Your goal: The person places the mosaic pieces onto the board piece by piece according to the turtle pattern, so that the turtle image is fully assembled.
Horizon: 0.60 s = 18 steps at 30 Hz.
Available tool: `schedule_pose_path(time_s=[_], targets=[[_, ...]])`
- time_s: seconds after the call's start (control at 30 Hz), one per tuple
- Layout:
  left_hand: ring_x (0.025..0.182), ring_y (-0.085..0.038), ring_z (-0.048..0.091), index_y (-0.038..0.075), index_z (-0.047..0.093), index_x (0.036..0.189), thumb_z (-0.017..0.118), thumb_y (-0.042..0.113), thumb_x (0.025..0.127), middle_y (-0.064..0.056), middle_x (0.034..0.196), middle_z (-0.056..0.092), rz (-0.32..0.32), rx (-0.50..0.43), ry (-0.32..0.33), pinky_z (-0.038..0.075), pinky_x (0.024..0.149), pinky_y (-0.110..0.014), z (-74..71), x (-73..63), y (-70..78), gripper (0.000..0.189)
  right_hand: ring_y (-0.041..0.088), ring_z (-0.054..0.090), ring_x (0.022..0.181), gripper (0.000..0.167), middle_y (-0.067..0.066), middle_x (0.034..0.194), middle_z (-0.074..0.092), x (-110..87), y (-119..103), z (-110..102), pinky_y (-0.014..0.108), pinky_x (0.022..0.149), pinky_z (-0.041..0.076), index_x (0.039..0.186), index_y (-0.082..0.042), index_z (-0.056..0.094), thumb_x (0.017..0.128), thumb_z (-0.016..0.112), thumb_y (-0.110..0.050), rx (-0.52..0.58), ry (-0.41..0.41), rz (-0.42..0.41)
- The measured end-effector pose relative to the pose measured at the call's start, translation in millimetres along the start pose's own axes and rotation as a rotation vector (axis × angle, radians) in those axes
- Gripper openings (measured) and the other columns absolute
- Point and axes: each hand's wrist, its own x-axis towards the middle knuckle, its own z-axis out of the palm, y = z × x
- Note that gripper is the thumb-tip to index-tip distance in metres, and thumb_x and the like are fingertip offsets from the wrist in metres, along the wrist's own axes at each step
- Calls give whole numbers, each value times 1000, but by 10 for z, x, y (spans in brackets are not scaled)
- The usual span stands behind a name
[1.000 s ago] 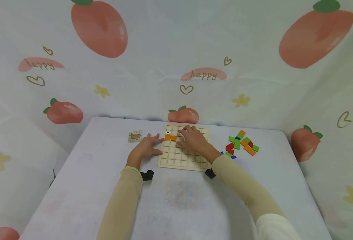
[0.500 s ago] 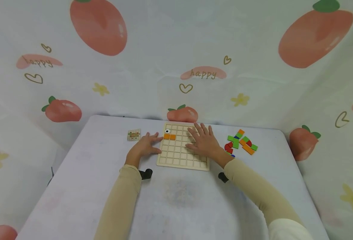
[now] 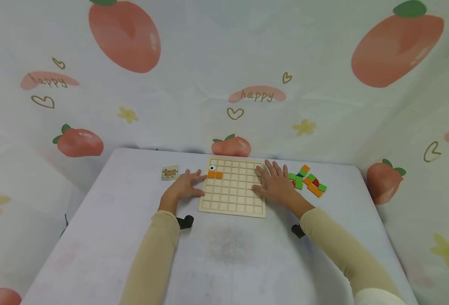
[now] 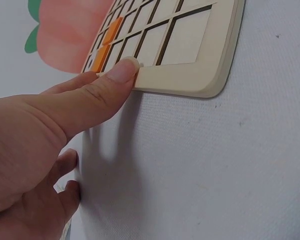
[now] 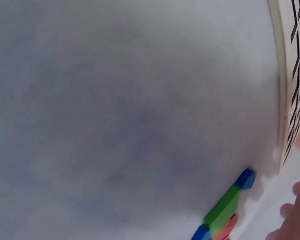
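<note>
A pale wooden grid board [image 3: 233, 197] lies on the table, with a white eye piece [image 3: 212, 168] and two orange squares [image 3: 218, 175] set in cells at its upper left. My left hand [image 3: 181, 187] is at the board's left edge, fingers spread; the left wrist view shows its thumb [image 4: 122, 72] resting on the rim. Over the right edge of the board, my right hand [image 3: 279, 186] is spread with nothing in it. Beside it are loose coloured pieces [image 3: 316, 191] in green, orange, red and blue, some hidden behind the hand.
A small picture card [image 3: 169, 173] lies left of the board. Green, blue and red pieces [image 5: 224, 210] show low in the right wrist view. A fruit-printed cloth [image 3: 186, 84] hangs behind the white table [image 3: 224, 262].
My right hand has left the middle of the board and moved right, its fingers spreading, towards the loose pieces. My left hand has stayed at the left edge.
</note>
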Motion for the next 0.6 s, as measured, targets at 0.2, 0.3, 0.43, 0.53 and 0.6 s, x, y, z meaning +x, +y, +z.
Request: schedule_pose_path(time_s=[0.2, 0.3, 0.43, 0.53, 0.6], targets=[[160, -42, 2, 22, 49, 152, 82, 28, 86, -3, 169, 27, -6, -9, -1, 11, 128, -62, 37, 1, -21, 74, 46, 11, 158, 81, 20, 172, 13, -112, 170, 40, 72, 124, 5, 163, -18, 25, 100, 45, -64, 12, -5, 26], [160, -42, 1, 23, 48, 153, 81, 29, 87, -2, 169, 26, -3, -9, -6, 12, 128, -62, 41, -3, -24, 74, 46, 9, 158, 81, 20, 172, 11, -164, 257, 53, 72, 124, 4, 164, -17, 23, 100, 44, -64, 23, -13, 47], [160, -42, 2, 22, 48, 153, 81, 29, 87, -3, 170, 26, 9, -6, 3, 13, 128, -63, 30, -7, -17, 74, 47, 9, 158, 80, 20, 172, 10, -218, 372, 51, 72, 124, 3, 163, -17, 24, 101, 45, -62, 36, 2, 73], [160, -42, 2, 22, 48, 153, 81, 28, 87, -3, 170, 26, 10, -2, 9, 14, 128, -63, 19, -15, -9, 74, 48, 9, 157, 78, 22, 171, 10, -256, 453, 44, 73, 124, 3, 163, -15, 25, 102, 46, -59, 60, 17, 81], [160, -41, 2, 22, 48, 153, 81, 29, 87, -3, 170, 26, 7, 1, 8, 14, 128, -63, 14, -18, -4, 75, 50, 8, 156, 77, 24, 170, 11, -288, 516, 40, 74, 123, 3, 162, -13, 25, 102, 46, -57, 78, 25, 86]])
